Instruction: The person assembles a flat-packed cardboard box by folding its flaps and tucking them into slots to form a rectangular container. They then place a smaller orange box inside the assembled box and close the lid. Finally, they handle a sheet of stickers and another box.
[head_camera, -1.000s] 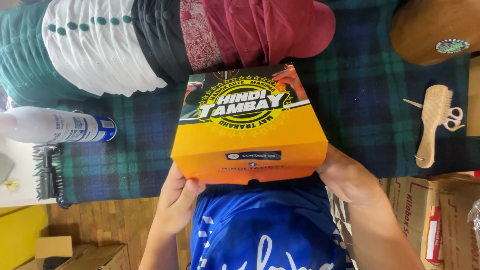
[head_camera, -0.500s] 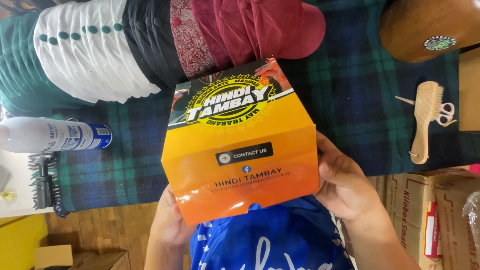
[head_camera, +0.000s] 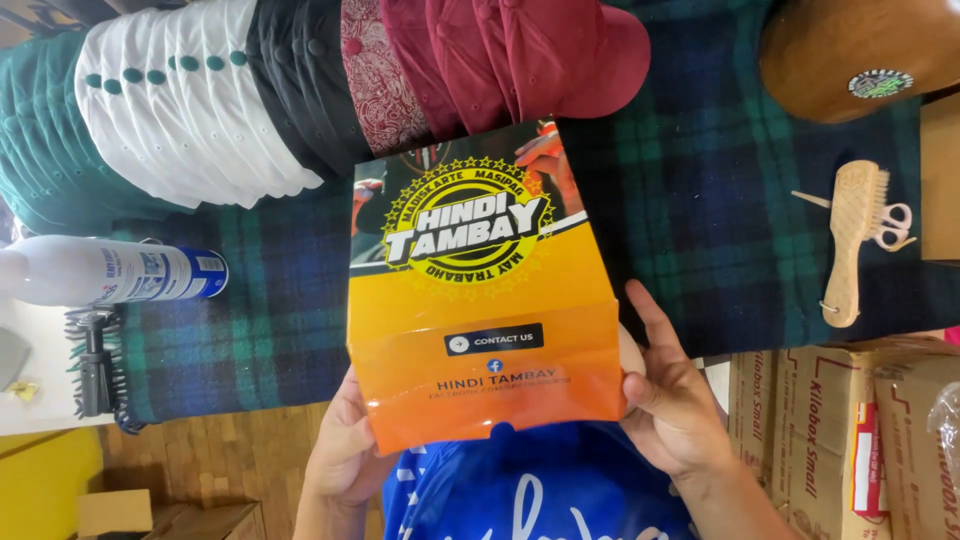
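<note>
An orange and black printed cardboard box (head_camera: 480, 300) stands tilted toward me over a dark green and blue plaid cloth (head_camera: 690, 230), its near flap hanging down. My left hand (head_camera: 345, 450) grips the box's lower left edge from beneath. My right hand (head_camera: 670, 400) clasps its right side, thumb on the orange flap. Under the box lies a blue garment with white lettering (head_camera: 530, 490).
A row of stacked caps (head_camera: 330, 90) in green, white, black and maroon lies behind the box. A white spray can (head_camera: 110, 272) and a black brush (head_camera: 95, 365) lie at left. A wooden brush with small scissors (head_camera: 860, 240) lies at right, brown cartons (head_camera: 840, 440) below.
The box has tipped up and toward me, showing its top face fully, and the front flap has swung open downward. Both hands stayed on its lower sides.
</note>
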